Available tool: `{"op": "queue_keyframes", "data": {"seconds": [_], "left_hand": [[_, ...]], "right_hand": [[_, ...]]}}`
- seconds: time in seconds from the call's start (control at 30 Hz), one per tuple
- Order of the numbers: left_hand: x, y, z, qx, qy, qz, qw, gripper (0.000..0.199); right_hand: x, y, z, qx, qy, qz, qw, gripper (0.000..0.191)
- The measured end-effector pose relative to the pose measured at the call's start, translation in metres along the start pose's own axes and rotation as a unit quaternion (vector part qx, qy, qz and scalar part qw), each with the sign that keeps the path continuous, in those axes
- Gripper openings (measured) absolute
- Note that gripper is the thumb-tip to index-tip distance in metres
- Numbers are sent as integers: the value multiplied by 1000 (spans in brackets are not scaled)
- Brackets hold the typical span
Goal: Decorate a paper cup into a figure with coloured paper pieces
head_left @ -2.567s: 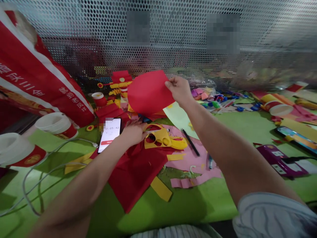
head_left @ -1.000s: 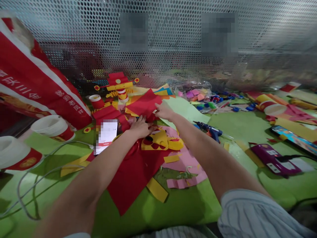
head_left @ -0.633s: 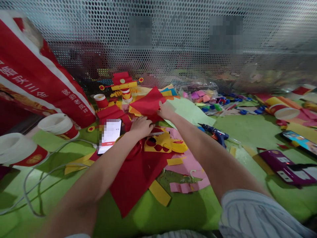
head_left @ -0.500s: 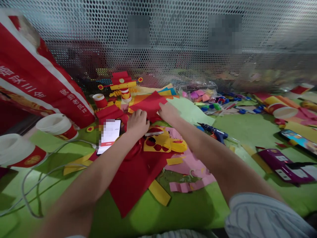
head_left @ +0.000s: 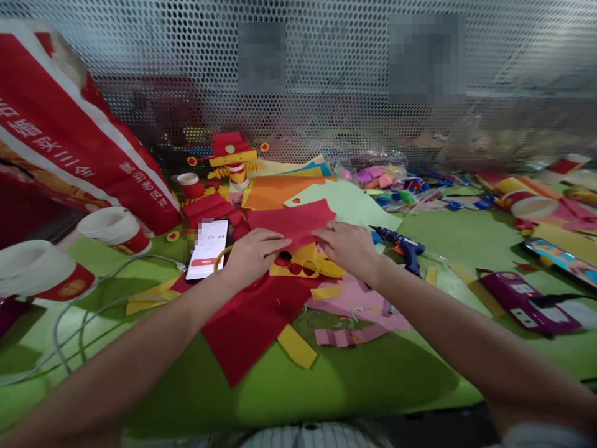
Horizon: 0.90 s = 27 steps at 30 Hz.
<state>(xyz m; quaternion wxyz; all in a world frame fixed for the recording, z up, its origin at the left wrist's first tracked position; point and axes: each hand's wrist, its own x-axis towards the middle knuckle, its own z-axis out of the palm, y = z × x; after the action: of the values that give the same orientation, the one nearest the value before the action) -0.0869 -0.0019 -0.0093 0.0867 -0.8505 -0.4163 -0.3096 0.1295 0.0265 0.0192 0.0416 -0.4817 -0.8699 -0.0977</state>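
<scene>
Between my two hands a piece of red paper (head_left: 293, 219) is held up by its near edge. The fingers of my left hand (head_left: 255, 254) pinch its left part, and my right hand (head_left: 347, 247) pinches its right part. Just beneath lies a yellow cutout with red and black round spots (head_left: 298, 264), partly covered by the paper and my hands. A larger dark red sheet (head_left: 252, 330) lies nearer to me on the green table. Left of my left hand is a lit phone (head_left: 208, 249). Orange paper (head_left: 270, 191) and pale green paper (head_left: 347, 202) lie behind the held sheet.
White and red cups (head_left: 35, 270) and a cable stand left, before a big red bag (head_left: 93, 137). A decorated cup figure (head_left: 237, 165) stands behind. To the right lie a blue glue gun (head_left: 405, 249), a purple device (head_left: 529, 302) and another phone (head_left: 562, 261). Perforated metal rises behind.
Both hands have come nearer with the red paper, which has left the stack and uncovered the orange sheet. My right hand has moved right and down and now pinches the near edge.
</scene>
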Motion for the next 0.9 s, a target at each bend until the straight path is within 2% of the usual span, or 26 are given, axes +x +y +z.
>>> {"op": "queue_keyframes", "data": {"seconds": [0.07,0.13,0.2,0.23,0.33,0.4,0.47,0.53,0.6,0.67,0.77,0.8,0.83,0.87,0.9], "left_hand": [[-11,4,-5,-52,18,6,998,26],[-20,13,-9,-60,14,5,998,26],[-26,25,-13,-20,-12,25,999,25],[-29,32,-15,4,-26,55,998,26],[-35,47,-17,59,-68,113,990,28],[-37,50,-17,69,-77,114,988,27],[-38,47,-17,61,-92,95,989,27],[-38,41,-17,43,-121,75,989,33],[-39,35,-16,32,-150,58,986,41],[-41,28,-15,42,-167,43,984,47],[-44,20,-13,92,-155,60,982,46],[-44,19,-14,109,-144,84,980,44],[-45,20,-16,124,-133,115,977,42],[-44,24,-18,138,-125,147,971,40],[-43,30,-21,154,-127,172,965,38]], "right_hand": [[-16,6,6,2,60,-7,998,33],[-29,11,15,11,124,-32,992,31],[-39,15,26,39,183,-71,980,31],[-42,18,31,63,207,-90,972,30],[-49,25,43,163,239,-122,949,29],[-52,29,46,241,233,-106,936,28],[-55,32,47,327,210,-63,919,25],[-59,35,45,425,177,-10,888,23],[-63,38,45,524,149,36,838,19],[-66,40,45,615,130,65,775,13],[-64,44,50,708,103,79,695,11],[-62,45,52,721,94,75,683,13],[-60,46,53,723,86,69,682,15],[-59,47,54,712,82,61,694,17],[-58,49,53,687,87,61,719,18]]}}
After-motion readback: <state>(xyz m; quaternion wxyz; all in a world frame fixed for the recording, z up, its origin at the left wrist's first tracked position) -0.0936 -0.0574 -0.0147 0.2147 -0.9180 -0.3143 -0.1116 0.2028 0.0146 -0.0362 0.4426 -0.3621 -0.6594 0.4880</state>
